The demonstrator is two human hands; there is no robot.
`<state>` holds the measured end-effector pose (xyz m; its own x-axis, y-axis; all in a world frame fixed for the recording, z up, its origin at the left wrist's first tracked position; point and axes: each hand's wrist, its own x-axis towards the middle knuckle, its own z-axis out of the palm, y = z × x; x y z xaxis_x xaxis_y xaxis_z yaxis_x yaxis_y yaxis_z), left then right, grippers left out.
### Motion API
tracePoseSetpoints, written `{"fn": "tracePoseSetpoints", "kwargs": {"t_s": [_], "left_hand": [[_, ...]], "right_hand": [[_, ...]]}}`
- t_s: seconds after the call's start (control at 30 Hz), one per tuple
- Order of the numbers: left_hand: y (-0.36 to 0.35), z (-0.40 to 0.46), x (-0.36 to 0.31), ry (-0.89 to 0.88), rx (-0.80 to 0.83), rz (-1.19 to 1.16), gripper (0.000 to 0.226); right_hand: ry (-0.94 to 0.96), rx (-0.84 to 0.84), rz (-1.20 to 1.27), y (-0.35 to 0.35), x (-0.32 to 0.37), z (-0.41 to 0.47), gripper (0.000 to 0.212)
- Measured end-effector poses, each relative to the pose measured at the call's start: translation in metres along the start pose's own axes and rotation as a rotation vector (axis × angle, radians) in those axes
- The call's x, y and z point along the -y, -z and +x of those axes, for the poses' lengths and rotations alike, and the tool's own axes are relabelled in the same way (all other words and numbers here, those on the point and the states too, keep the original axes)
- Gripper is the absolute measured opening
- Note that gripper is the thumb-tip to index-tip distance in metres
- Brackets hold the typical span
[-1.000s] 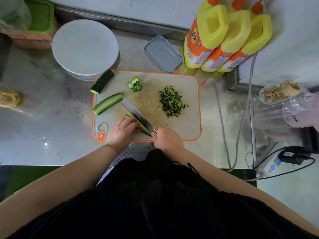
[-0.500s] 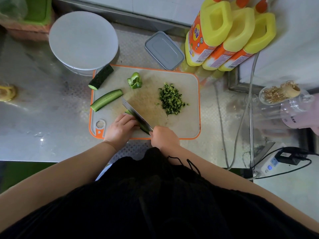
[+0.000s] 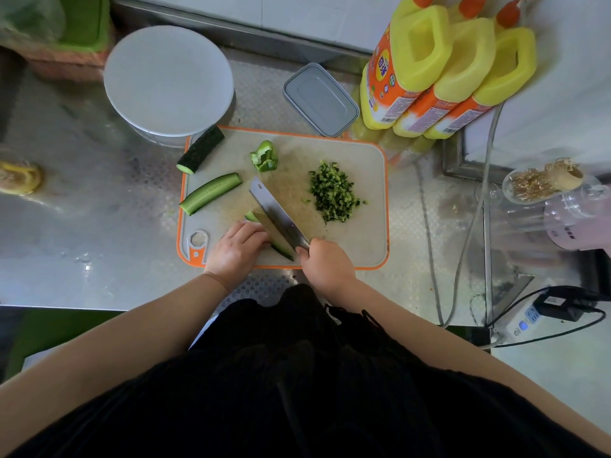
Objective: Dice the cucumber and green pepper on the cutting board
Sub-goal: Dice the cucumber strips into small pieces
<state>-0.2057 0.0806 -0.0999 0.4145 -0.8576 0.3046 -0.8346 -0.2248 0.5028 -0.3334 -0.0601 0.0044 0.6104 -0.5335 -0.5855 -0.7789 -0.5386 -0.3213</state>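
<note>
An orange-rimmed cutting board (image 3: 360, 160) lies on the steel counter. My right hand (image 3: 325, 264) grips the handle of a cleaver (image 3: 279, 213), whose blade runs lengthwise along a cucumber strip (image 3: 282, 249) near the board's front edge. My left hand (image 3: 238, 247) holds that strip down with curled fingers. A halved cucumber length (image 3: 210, 192) lies at the board's left. A whole cucumber chunk (image 3: 200, 150) sits on the far left corner. A green pepper piece (image 3: 264, 157) rests at the back. A pile of diced cucumber (image 3: 334, 191) lies right of the blade.
A white round lid on a bowl (image 3: 168, 81) stands behind the board's left. A grey lidded box (image 3: 320, 99) and three yellow bottles (image 3: 443, 67) stand at the back right. Cables (image 3: 429, 233), a power strip (image 3: 525, 320) and a blender jar (image 3: 558, 206) lie to the right.
The cleaver has shifted slightly along the cucumber strip, with its blade now tilted so the flat side shows. Both hands stay at the board's front edge.
</note>
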Motion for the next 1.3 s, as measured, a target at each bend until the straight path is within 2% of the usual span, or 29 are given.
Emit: {"fn": "tracePoseSetpoints", "kwargs": {"t_s": [0.33,1.0,1.1,1.3], "left_hand": [[-0.004,0.001,-0.003,0.032,-0.035,0.003,0.017],[0.000,0.002,0.000,-0.006,-0.039,-0.038,0.019],[0.000,0.002,0.001,-0.004,-0.025,-0.036,0.010],[0.000,0.001,0.002,-0.008,-0.007,-0.016,0.012]], "right_hand": [[0.063,0.021,-0.100,-0.001,0.010,-0.010,0.033],[-0.018,0.096,-0.116,-0.008,0.023,-0.003,0.017],[0.005,0.080,-0.103,-0.015,0.020,-0.003,0.021],[0.017,0.064,-0.038,-0.010,0.010,0.003,0.036]]}}
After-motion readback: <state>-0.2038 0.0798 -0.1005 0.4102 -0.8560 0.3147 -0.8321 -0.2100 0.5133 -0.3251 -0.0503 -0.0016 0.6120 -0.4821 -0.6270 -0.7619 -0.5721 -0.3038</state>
